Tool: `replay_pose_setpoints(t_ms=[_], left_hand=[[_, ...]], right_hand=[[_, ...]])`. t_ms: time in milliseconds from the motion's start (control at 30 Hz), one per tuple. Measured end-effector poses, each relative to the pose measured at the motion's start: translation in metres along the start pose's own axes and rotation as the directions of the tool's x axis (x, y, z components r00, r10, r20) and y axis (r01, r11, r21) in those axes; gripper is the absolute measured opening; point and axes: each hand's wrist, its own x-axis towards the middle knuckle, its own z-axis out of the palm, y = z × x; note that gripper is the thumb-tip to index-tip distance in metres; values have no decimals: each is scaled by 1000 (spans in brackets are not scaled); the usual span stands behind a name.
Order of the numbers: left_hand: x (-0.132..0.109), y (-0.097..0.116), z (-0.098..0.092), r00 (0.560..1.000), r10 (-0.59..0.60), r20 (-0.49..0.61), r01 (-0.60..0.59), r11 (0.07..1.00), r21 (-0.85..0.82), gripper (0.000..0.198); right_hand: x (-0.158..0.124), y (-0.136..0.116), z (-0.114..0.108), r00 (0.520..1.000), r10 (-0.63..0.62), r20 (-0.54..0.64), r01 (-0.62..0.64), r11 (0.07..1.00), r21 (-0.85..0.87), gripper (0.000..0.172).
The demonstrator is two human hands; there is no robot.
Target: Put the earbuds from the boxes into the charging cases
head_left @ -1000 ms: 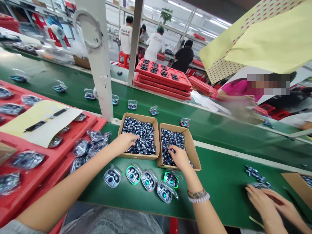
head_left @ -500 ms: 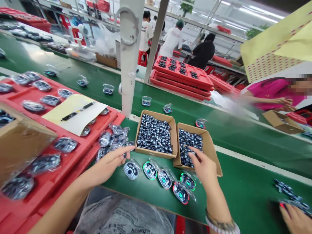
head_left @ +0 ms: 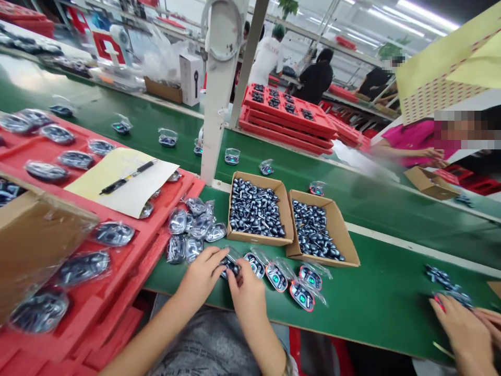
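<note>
An open earbud charging case (head_left: 229,267) sits at the table's near edge between my hands, partly covered by fingers. My left hand (head_left: 201,277) grips its left side, thumb and fingers closed in. From the right, my right hand (head_left: 247,284) pinches what looks like a dark earbud over the case, mostly hidden by the fingertips. Beside it on the green surface lie more open cases with lit displays, among them one case (head_left: 276,277) and a red-rimmed case (head_left: 302,296). Behind them stand a left carton (head_left: 260,241) and a right carton (head_left: 346,245), both holding loose dark earbuds.
Bagged cases (head_left: 201,224) are piled left of the cartons. A red tray (head_left: 188,190) carries more bagged cases, paper and a pen (head_left: 128,177). A white post (head_left: 213,104) rises behind. Cases sit along the green belt (head_left: 176,156). Another person's hand (head_left: 462,324) is at right.
My right hand has left the right carton and come to the leftmost open case. My left hand has moved from beside the bagged pile onto that case. The view has shifted slightly.
</note>
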Motion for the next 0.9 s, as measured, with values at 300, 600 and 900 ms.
replay_pose_setpoints(t_ms=[300,600,900], left_hand=[[-7,-1,-5,999,31,-5,-31,999,36,24],[33,9,0,943,156,293,-217,957,190,18],[60,42,28,782,316,537,-326,942,-79,17]], right_hand=[[-16,12,-29,988,-72,-134,68,997,-32,14],[-42,103,-117,967,108,-232,-237,716,-656,31],[-22,166,-119,998,24,-66,-41,963,-265,29]])
